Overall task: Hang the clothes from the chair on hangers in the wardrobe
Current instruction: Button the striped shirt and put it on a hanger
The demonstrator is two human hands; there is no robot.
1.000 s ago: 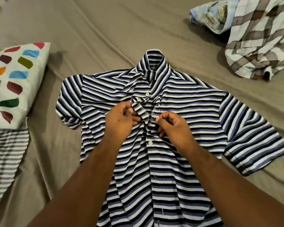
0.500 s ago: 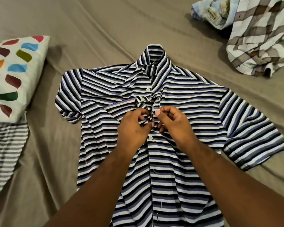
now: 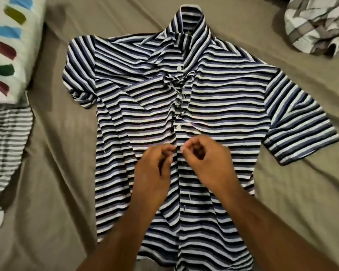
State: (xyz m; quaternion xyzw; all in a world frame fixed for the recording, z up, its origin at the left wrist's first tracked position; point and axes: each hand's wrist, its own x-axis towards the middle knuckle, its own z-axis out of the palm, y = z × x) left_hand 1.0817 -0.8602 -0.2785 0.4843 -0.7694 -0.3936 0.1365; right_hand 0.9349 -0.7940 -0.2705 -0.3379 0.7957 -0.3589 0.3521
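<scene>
Both your hands pinch the striped shirt's front.
Shirt (image 3: 213, 98) lies flat on the bed (image 3: 70, 169); left hand (image 3: 155, 169) and right hand (image 3: 207, 159) fingers clamped on its button strip, below the white button (image 3: 178, 126).

You see a bed with a grey-brown sheet (image 3: 282, 192); on it lie the striped shirt (image 3: 145, 106), a spotted pillow (image 3: 10, 45), a checked shirt (image 3: 317, 22) and a grey striped cloth (image 3: 6, 145).

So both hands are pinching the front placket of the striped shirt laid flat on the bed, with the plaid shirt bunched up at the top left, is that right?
Not quite: the head view shows the plaid shirt bunched at the top right. The left hand and right hand do pinch the placket of the striped shirt on the bed.
</scene>
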